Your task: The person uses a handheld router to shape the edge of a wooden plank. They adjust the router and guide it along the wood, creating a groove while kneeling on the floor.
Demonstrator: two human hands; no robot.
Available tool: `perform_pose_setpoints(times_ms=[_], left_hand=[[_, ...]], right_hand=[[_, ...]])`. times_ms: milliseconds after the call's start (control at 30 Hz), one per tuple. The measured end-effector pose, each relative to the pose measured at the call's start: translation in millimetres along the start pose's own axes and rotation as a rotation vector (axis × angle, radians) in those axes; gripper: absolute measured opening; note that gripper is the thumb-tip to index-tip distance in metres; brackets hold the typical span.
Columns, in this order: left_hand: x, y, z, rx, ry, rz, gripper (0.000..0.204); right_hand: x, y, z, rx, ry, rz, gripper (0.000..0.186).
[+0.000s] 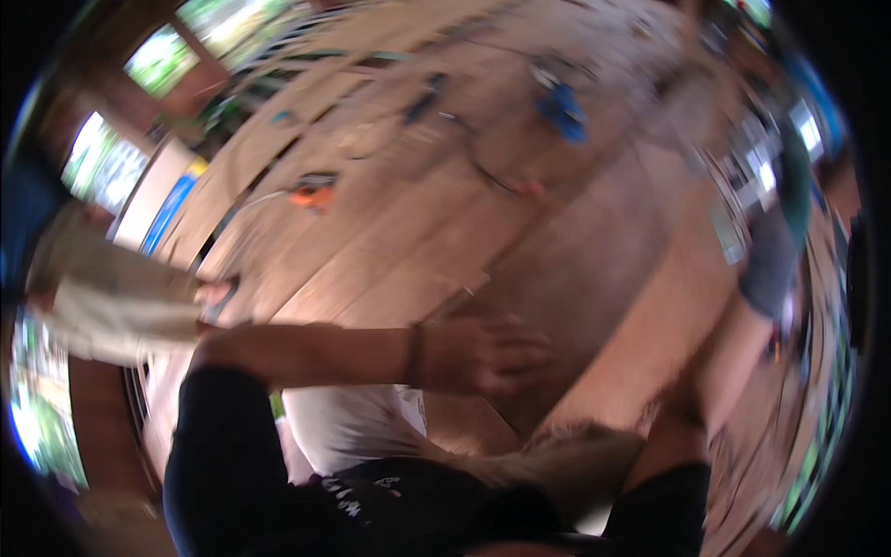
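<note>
My left hand (492, 356) reaches across in front of me with a dark band at the wrist. Its fingers look stretched out and somewhat apart, though blurred, and nothing shows in them. Below and beyond it lie brown wooden boards (371, 251); whether the hand touches them I cannot tell. From the lower right comes my right forearm (666, 450), short and dark in the picture, near a pale board (640, 343). Its hand is smeared by motion, so its fingers cannot be made out. My bent legs in light trousers (348, 427) are beneath the left arm.
An orange and black tool (313, 193), a blue item (561, 113) and a dark cable (483, 167) lie on the boards. At the left is a person in beige shorts (121, 292). A bare limb (738, 348) with grey cloth stands at the right.
</note>
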State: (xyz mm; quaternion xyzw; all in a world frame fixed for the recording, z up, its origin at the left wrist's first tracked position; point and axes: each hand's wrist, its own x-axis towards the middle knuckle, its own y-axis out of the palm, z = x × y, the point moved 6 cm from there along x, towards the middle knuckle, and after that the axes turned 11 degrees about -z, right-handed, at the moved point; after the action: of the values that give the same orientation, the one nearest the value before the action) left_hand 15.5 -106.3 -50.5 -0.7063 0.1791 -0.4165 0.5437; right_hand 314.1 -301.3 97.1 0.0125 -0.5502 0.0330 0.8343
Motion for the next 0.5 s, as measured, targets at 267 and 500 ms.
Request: perform_pose_setpoints(times_ms=[267, 500], left_hand=[[13, -136, 12, 0.158, -0.196, -0.434, 0.026], [-15, -157, 19, 0.316, -0.294, -0.621, 0.029]], right_hand=[[15, 7, 49, 0.191, 0.314, -0.103, 0.03], [7, 40, 91, -0.094, 0.16, -0.143, 0.035]])
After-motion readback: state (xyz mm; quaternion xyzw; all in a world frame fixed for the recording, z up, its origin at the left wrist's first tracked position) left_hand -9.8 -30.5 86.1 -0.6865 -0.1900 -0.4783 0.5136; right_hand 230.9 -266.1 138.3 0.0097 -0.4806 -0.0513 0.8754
